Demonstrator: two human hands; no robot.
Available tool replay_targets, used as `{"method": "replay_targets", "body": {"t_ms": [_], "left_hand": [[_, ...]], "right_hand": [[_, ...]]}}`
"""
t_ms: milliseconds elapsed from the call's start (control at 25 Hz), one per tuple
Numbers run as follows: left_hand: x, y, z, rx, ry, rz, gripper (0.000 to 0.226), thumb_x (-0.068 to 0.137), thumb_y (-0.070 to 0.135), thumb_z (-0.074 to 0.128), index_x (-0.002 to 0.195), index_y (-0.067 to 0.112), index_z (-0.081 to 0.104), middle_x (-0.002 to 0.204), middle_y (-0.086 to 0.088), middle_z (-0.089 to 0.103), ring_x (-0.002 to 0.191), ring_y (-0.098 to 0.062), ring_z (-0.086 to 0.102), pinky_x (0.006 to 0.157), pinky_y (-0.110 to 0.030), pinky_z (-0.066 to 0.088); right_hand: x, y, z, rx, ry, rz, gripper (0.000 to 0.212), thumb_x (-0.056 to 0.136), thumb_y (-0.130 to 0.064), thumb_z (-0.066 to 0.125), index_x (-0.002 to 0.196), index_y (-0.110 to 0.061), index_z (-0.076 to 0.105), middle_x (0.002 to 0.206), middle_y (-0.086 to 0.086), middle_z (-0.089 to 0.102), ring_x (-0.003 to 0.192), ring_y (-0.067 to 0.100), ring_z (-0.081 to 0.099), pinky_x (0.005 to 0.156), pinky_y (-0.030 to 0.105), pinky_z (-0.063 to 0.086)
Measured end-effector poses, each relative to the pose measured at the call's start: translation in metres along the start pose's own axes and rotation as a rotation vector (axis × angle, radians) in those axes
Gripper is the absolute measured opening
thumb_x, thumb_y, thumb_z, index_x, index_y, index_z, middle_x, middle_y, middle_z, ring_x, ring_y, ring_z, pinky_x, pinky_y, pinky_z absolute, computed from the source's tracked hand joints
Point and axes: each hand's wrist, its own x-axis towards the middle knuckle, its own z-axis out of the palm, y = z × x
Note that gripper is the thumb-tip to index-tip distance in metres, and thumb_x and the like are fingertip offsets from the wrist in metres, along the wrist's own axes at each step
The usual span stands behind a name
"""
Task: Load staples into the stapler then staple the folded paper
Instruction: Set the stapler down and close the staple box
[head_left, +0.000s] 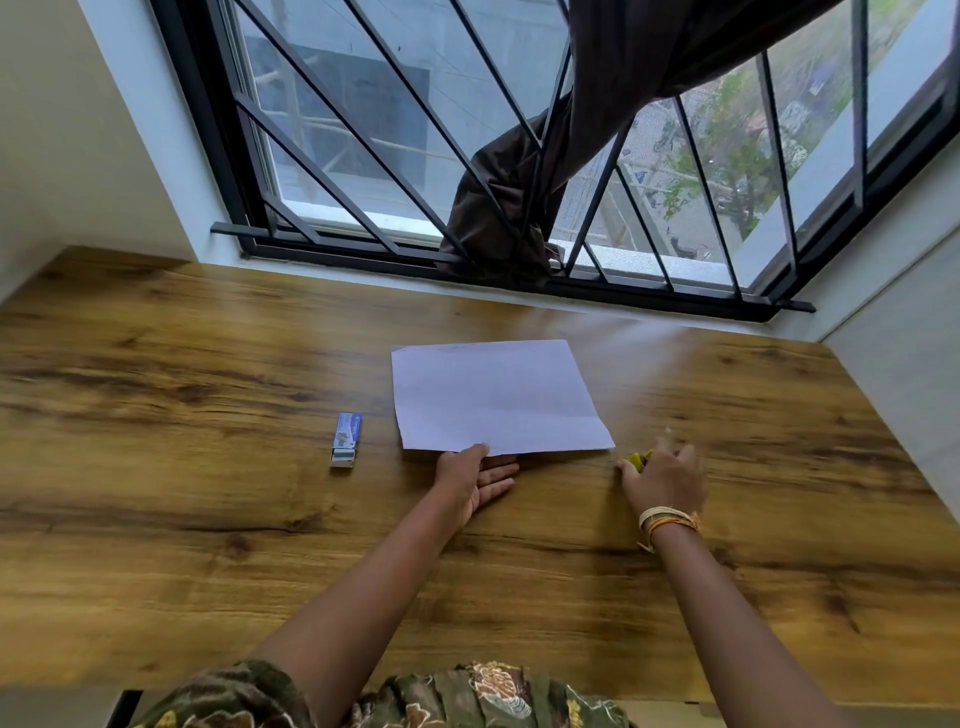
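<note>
Far out to the left of your left hand (475, 480) lies the box of staples (346, 439), its long axis running away from you and its open end toward you; that hand is the nearer one to it. Your left hand pinches the near edge of the paper (496, 397), thumb on top and straight fingers slid beneath. Just right of the paper's near corner, your right hand (662, 478) covers the yellow stapler (638, 459) with spread fingers touching it; whether they have closed round it, you cannot tell from this blur.
</note>
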Motion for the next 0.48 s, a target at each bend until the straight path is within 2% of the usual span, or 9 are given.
{"method": "replay_targets", "body": {"t_ms": [120,200,280,360,480], "left_hand": [[0.0,0.001,0.0,-0.018,-0.012,0.006,0.036,0.099,0.01,0.043,0.132,-0.003,0.037,0.117,-0.028,0.062,0.093,-0.036,0.068,0.064,-0.04,0.06],[-0.003,0.0,0.001,-0.02,-0.01,0.007,0.032,0.099,0.01,0.043,0.128,-0.002,0.04,0.111,-0.025,0.064,0.088,-0.035,0.068,0.07,-0.04,0.059],[-0.008,0.003,0.001,0.016,-0.012,-0.001,0.03,0.099,0.012,0.042,0.127,0.0,0.045,0.108,-0.023,0.065,0.084,-0.032,0.068,0.075,-0.04,0.058],[-0.012,0.01,-0.003,0.065,-0.022,-0.039,0.031,0.1,0.018,0.04,0.126,0.002,0.049,0.114,-0.021,0.066,0.084,-0.03,0.069,0.073,-0.04,0.058],[-0.024,0.021,-0.017,0.186,-0.035,-0.105,0.039,0.098,0.033,0.041,0.107,0.002,0.061,0.108,-0.02,0.069,0.087,-0.031,0.069,0.076,-0.039,0.056]], "right_hand": [[-0.02,-0.028,0.012,0.132,0.073,-0.342,0.042,0.068,-0.024,0.08,0.105,-0.007,0.067,0.102,0.019,0.062,0.099,0.039,0.058,0.084,0.044,0.051],[-0.037,-0.054,0.019,0.237,0.024,-0.6,0.036,0.067,-0.015,0.079,0.102,-0.013,0.07,0.097,0.011,0.065,0.092,0.03,0.062,0.081,0.037,0.052],[-0.045,-0.075,0.024,0.28,-0.051,-0.753,0.031,0.069,-0.008,0.074,0.099,-0.017,0.073,0.097,0.007,0.068,0.089,0.027,0.064,0.079,0.035,0.053],[-0.044,-0.082,0.029,0.313,-0.119,-0.791,0.024,0.074,-0.007,0.069,0.094,-0.018,0.075,0.093,0.005,0.072,0.084,0.026,0.067,0.075,0.037,0.055],[-0.04,-0.079,0.032,0.367,-0.197,-0.721,0.016,0.081,-0.011,0.068,0.091,-0.019,0.077,0.09,0.003,0.073,0.083,0.024,0.066,0.073,0.037,0.054]]}}
